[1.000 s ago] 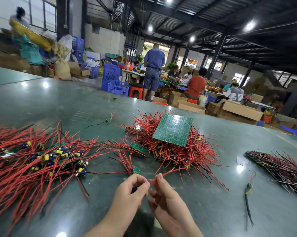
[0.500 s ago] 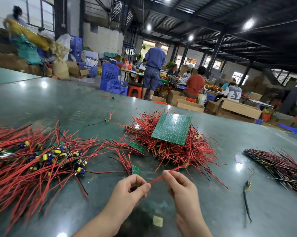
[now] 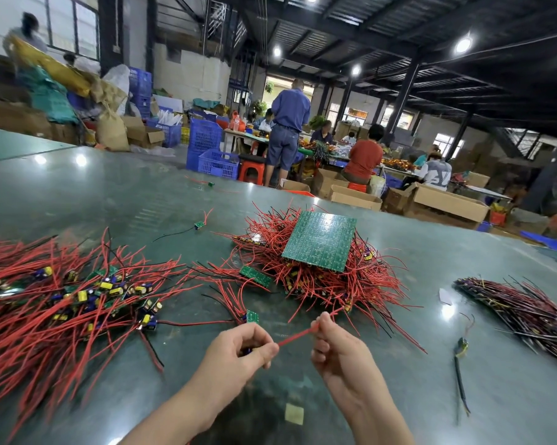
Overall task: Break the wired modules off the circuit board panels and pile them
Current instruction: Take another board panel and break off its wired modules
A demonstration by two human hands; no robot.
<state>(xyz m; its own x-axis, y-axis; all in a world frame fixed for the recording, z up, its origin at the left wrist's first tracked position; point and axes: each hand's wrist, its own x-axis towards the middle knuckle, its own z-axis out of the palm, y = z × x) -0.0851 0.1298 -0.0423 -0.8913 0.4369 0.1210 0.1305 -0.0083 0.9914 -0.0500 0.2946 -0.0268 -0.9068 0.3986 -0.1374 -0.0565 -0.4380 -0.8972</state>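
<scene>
A thin red wire is stretched taut above the glossy green table, pinched by the right hand at one end, while its small module (mostly hidden) is gripped in the curled left hand. One square green panel tops the middle heap; broken-off modules are piled left

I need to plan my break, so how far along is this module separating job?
Done: a big pile of loose modules lies at left. In hand: the left hand grips one module while the right hand pinches its red wire. Left: the full green panel atop the middle heap.
</scene>
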